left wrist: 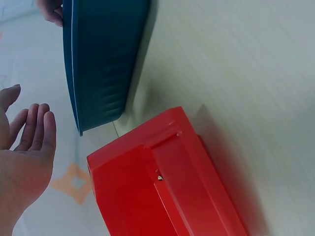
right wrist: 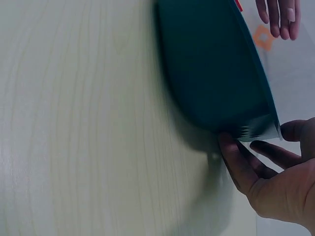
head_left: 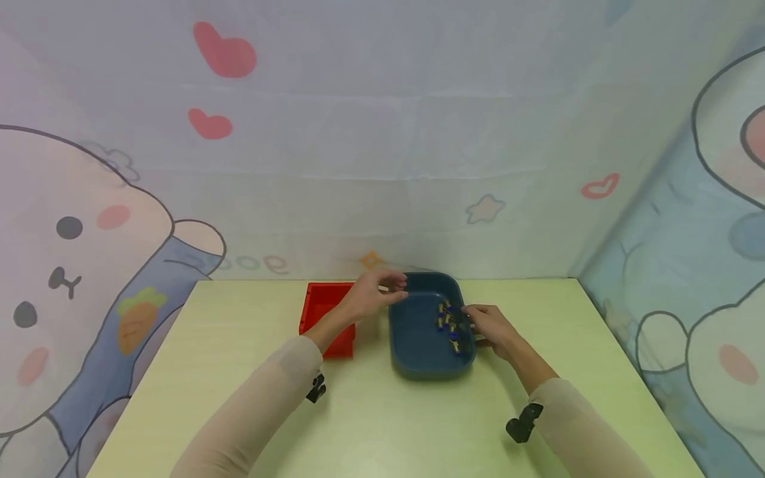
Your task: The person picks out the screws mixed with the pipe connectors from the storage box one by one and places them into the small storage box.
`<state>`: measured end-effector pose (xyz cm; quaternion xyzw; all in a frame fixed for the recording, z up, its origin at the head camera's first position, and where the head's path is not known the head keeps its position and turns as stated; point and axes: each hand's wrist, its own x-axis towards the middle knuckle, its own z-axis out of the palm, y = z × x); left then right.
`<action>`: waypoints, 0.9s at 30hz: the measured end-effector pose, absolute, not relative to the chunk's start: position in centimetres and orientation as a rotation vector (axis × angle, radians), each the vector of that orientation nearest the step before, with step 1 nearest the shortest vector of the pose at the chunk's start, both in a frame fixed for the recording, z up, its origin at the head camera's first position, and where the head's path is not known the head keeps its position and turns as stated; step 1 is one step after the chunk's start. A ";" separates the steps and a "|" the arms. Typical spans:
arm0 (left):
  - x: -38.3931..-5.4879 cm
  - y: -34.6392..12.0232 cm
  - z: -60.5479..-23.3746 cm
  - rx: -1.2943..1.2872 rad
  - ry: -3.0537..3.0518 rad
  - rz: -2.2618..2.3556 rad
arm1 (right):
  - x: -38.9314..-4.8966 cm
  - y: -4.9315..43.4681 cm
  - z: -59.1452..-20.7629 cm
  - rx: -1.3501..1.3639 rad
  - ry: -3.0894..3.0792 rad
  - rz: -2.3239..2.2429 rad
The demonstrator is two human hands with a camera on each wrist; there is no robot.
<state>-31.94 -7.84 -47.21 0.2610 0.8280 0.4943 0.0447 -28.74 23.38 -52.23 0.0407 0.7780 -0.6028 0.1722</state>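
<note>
Blue tray [head_left: 418, 345]: dark teal plastic, rounded-rectangle shape, smooth rim, faint ribbing on the outer wall in the left wrist view. Sits on the table [head_left: 239, 372] near the far edge, centre. Inside, along its right side: a cluster of small fittings [head_left: 449, 324], metallic bodies with blue caps, too small to make out further.

Right hand [head_left: 491, 326] at the tray's right rim. Right wrist view shows the fingers [right wrist: 236, 162] under and against the tray's outer wall, thumb up by the rim, loosely curved; cannot tell whether it really grips the tray or holds a fitting.

Left hand [head_left: 373, 292] hovers over the tray's far left corner, fingers relaxed and slightly bent, holding nothing; left wrist view shows an open palm clear of the rim.

Red bin [head_left: 325, 315]: glossy hard plastic, boxy with squared edges, just left of the tray, small gap between them.

Table: pale yellow-green, light wood-grain finish, matte.

Backdrop [head_left: 382, 166]: fabric sheet, visible fold creases, printed cartoon rabbits, hearts, stars.

Both sleeves beige, a black strap at each wrist.
</note>
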 end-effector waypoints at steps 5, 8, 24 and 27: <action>-32.0 -7.7 -47.3 0.792 2.539 1.507 | -28.7 23.2 -52.3 0.148 2.199 -1.710; -32.0 -7.5 -47.5 0.794 2.534 1.520 | -28.5 23.2 -52.3 0.159 2.190 -1.707; -32.2 -6.5 -48.1 0.740 2.552 1.532 | -27.9 22.6 -51.9 0.001 2.339 -1.646; -32.3 -6.5 -48.2 0.739 2.551 1.519 | -27.7 22.5 -51.8 -0.004 2.429 -1.631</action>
